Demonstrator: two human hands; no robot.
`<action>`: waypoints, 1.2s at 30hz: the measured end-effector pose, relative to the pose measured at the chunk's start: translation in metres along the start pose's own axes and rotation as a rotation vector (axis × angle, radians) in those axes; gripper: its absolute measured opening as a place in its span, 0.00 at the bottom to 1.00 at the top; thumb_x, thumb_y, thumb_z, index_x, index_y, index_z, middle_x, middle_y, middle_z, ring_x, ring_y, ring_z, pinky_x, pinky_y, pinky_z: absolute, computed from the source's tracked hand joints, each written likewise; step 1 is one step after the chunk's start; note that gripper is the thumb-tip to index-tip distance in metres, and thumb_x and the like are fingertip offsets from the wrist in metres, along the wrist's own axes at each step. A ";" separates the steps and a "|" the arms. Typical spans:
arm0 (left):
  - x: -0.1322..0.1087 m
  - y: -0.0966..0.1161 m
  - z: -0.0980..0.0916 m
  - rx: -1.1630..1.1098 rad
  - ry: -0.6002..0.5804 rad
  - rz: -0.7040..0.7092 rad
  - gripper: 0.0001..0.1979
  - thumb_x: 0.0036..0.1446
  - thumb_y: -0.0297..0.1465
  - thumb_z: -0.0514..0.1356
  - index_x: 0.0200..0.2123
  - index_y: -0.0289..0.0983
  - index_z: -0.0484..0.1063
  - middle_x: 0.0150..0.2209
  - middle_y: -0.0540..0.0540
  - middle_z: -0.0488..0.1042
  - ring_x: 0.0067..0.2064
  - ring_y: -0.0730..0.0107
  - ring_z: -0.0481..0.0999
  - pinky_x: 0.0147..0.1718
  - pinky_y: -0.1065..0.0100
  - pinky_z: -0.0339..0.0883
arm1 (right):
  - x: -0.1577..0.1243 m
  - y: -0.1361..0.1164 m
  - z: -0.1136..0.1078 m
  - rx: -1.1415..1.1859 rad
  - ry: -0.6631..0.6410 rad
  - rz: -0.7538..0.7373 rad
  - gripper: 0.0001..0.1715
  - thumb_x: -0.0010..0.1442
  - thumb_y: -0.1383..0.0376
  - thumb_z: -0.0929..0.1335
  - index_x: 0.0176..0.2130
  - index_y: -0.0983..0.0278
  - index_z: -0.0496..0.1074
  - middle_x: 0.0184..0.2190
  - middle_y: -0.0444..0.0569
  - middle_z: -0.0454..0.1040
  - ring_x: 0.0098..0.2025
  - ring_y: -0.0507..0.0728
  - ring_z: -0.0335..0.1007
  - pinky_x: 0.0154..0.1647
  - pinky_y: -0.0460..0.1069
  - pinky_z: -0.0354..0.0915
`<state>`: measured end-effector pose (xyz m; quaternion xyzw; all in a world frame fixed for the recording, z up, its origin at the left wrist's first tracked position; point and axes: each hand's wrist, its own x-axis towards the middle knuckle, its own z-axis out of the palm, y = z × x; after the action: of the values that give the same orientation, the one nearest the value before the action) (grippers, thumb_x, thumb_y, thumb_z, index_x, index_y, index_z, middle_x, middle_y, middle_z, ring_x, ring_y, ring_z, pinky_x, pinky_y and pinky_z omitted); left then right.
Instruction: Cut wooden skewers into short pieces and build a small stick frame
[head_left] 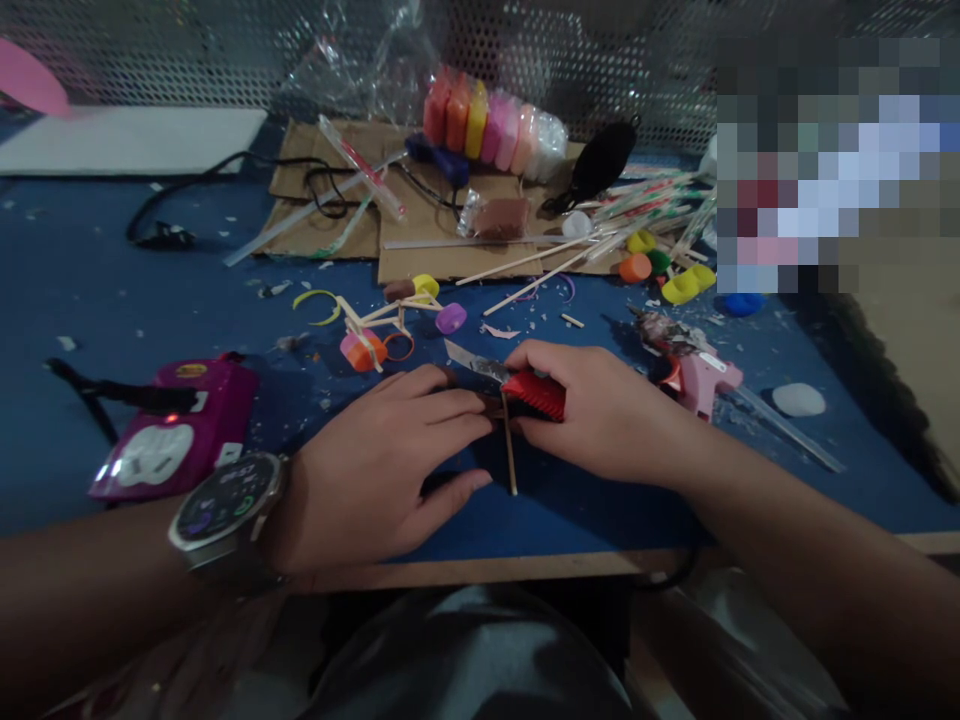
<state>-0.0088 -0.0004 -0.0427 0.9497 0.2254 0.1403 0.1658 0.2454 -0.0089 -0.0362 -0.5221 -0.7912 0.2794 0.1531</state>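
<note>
My right hand (585, 410) is closed around a red utility knife (534, 394), its blade (471, 362) out and pointing up to the left. Below the knife a thin wooden stick (511, 455) lies on the blue table. Palm down, my left hand (382, 460) rests with fingers stretched and thumb apart. Its fingertips reach the upper part of the stick, where the contact is partly hidden. Just beyond my left hand sits a small frame of joined sticks (382, 318) with coloured clay pieces, among them an orange-pink one (364, 350) and a purple one (451, 319).
A purple box (187, 420) with a lit red light and cable stands left. At right lies a pink glue gun (709, 378) with a clear glue stick. Behind are cardboard (420, 262), packed coloured clay (495, 120), bundled sticks (645, 205) and yellow clay (688, 284). Scraps litter the table.
</note>
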 end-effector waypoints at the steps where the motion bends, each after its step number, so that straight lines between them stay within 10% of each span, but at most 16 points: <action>1: 0.000 0.000 0.000 0.003 0.001 0.002 0.15 0.74 0.36 0.59 0.55 0.35 0.79 0.56 0.40 0.82 0.54 0.50 0.74 0.57 0.47 0.72 | 0.000 0.000 0.000 0.000 0.004 -0.002 0.16 0.59 0.66 0.72 0.49 0.60 0.76 0.41 0.46 0.83 0.39 0.60 0.77 0.39 0.51 0.63; 36: -0.001 -0.002 0.000 -0.010 0.008 0.014 0.15 0.73 0.37 0.60 0.55 0.35 0.79 0.56 0.39 0.81 0.54 0.49 0.74 0.57 0.47 0.71 | 0.000 -0.001 -0.001 0.000 -0.010 0.014 0.16 0.59 0.64 0.71 0.48 0.59 0.76 0.40 0.45 0.83 0.39 0.59 0.76 0.38 0.51 0.61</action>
<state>-0.0099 0.0006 -0.0436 0.9499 0.2187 0.1463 0.1686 0.2453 -0.0088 -0.0350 -0.5261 -0.7883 0.2831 0.1473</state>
